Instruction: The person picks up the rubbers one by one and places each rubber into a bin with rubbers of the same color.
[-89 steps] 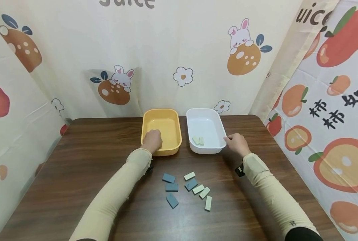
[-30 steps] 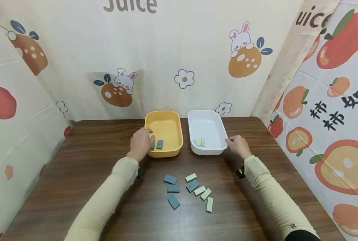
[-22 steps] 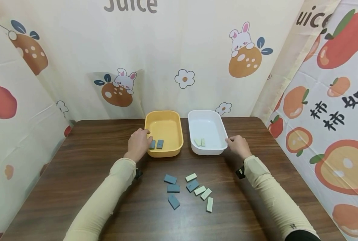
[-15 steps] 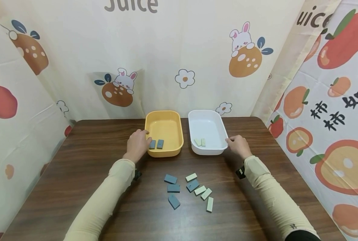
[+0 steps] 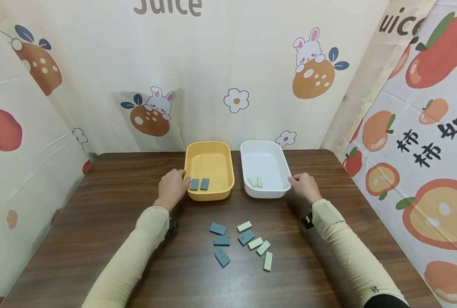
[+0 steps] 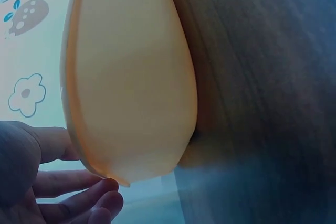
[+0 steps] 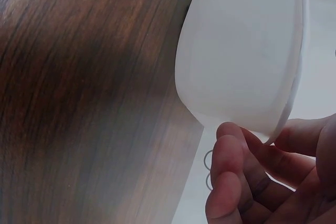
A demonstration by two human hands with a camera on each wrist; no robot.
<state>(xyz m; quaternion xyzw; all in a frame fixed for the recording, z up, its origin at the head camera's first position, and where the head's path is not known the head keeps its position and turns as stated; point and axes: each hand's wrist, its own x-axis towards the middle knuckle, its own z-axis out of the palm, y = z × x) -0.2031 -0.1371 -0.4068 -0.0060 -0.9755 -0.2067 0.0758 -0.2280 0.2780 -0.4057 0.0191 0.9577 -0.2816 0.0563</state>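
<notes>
My left hand (image 5: 172, 188) pinches the left rim of a yellow plastic bin (image 5: 222, 193); in the left wrist view the thumb and fingers (image 6: 79, 198) lie either side of the rim. Two small grey-blue blocks (image 5: 204, 184) lie flat inside near its front. Beside it stands a white plastic bin (image 5: 266, 193) holding two pale green blocks (image 5: 259, 182). My right hand (image 5: 305, 187) pinches that bin's right rim, with curled fingers (image 7: 226, 192) below the rim in the right wrist view.
On the brown wooden table (image 5: 109, 205), in front of the bins, lie several grey-blue blocks (image 5: 221, 241) and several pale green blocks (image 5: 267, 261), some touching. A printed cloth (image 5: 213, 55) hangs behind the table, and another (image 5: 424, 149) at the right.
My left hand has come out of the yellow bin to its left rim, uncovering the two grey-blue blocks inside. My right hand stays at the white bin's rim.
</notes>
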